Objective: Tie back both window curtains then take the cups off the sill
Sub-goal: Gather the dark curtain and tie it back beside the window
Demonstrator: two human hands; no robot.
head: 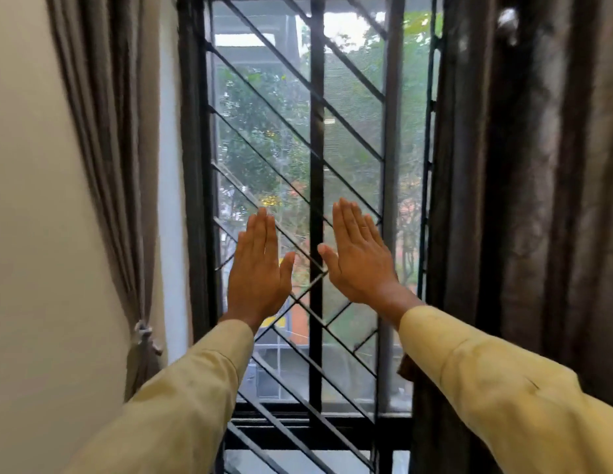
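Now both hands raised flat before window grille (315,165), left hand (259,268) and right hand (358,258) empty, fingers straight; left curtain (106,131) tied back, right curtain (524,165) hanging.

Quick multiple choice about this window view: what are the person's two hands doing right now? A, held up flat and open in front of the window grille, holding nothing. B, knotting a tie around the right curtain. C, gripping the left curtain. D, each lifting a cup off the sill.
A: the left hand and right hand are raised with fingers straight and together before the window grille, clear of both curtains and empty.
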